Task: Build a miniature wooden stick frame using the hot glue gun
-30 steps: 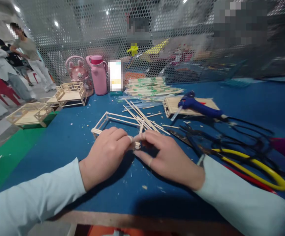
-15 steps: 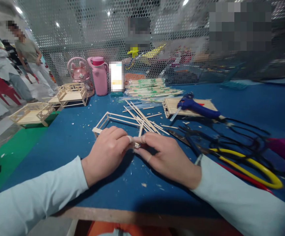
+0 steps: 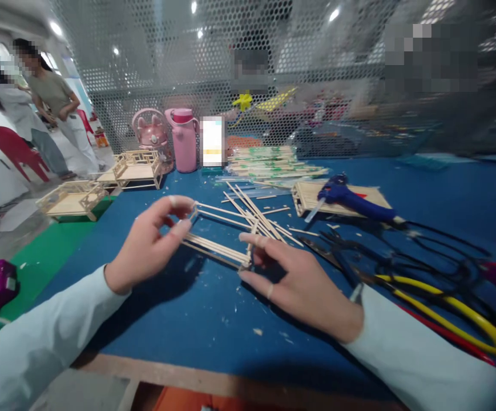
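A rectangular frame of thin wooden sticks (image 3: 220, 250) is held just over the blue tabletop in front of me. My left hand (image 3: 147, 242) grips its left end, thumb in front and index finger curled over the far corner. At the opposite end, my right hand (image 3: 301, 285) has thumb and index finger closed around the near right corner. Pale covers or tape wrap some of my fingers. Loose wooden sticks (image 3: 258, 214) lie crossed just behind the frame.
A blue glue gun (image 3: 354, 197) rests on a flat stick model at the right. Nearer are cables and a yellow-handled tool (image 3: 448, 297). Stick furniture models (image 3: 74, 200) stand back left. A pink bottle (image 3: 185, 145), a lit screen (image 3: 212, 140) and bundled sticks (image 3: 269, 160) line the back.
My left hand has moved left from the near right corner to the frame's left end. My right hand stays at the right corner. The view has shifted slightly.
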{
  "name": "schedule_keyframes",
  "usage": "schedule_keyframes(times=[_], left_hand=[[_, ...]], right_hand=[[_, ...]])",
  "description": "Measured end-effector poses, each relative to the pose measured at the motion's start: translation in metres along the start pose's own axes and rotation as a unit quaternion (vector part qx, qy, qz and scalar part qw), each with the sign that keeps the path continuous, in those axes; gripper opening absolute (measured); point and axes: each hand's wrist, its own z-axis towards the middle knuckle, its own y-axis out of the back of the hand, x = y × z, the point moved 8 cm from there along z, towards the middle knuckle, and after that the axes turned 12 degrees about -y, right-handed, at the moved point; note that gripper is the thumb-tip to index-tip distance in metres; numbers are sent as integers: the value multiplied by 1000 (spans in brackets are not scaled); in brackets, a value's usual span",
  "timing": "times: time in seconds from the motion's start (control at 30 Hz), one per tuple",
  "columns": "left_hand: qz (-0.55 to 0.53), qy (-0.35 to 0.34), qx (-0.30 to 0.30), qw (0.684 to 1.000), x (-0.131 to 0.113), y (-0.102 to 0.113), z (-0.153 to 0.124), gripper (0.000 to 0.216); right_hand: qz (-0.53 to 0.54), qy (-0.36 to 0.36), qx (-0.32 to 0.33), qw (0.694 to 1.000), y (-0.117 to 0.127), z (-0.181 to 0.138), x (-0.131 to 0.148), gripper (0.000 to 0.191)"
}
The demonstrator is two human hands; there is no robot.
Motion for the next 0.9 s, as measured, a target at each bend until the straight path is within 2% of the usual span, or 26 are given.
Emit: schedule_keyframes(times=[0.03, 0.07, 0.13, 0.2, 0.27, 0.4, 0.53, 0.67, 0.73, 0.8, 0.87, 0.9], left_hand=[[-15, 70, -65, 995, 19, 11, -5, 24], [-36, 144, -104, 984, 39, 15, -12, 26], [-98, 268, -106, 953, 68, 6, -26, 32], [-161, 334, -83, 925, 79, -9, -36, 35], [-210, 340, -80, 913, 76, -18, -39, 38], [-246, 302, -82, 918, 60, -21, -38, 43], [-235, 292, -71, 924, 56, -21, -42, 37], [-198, 292, -75, 933, 58, -19, -46, 47], [-191, 296, -65, 934, 57, -21, -47, 49], [-185, 297, -62, 935, 57, -20, -47, 48], [-177, 299, -62, 936, 57, -20, -46, 49], [-175, 300, -62, 936, 57, -20, -46, 50]], right_hand=[[0, -7, 8, 1000, -2, 1, -2, 41], [-2, -12, 20, 1000, -4, 1, -3, 36], [-8, -15, 40, 999, -6, 2, -3, 25], [-14, -10, 49, 999, -6, 4, -2, 14], [-16, -9, 36, 999, -1, 5, -1, 11], [0, -39, 11, 999, 6, 9, -7, 12], [33, -71, 53, 996, 0, 11, -12, 16], [35, -70, 79, 994, -5, 9, -10, 21], [41, -74, 83, 993, -6, 8, -11, 28], [63, -76, 81, 992, -5, 7, -14, 43], [76, -80, 52, 993, 2, 8, -21, 53], [63, -89, 25, 994, 7, 10, -26, 52]])
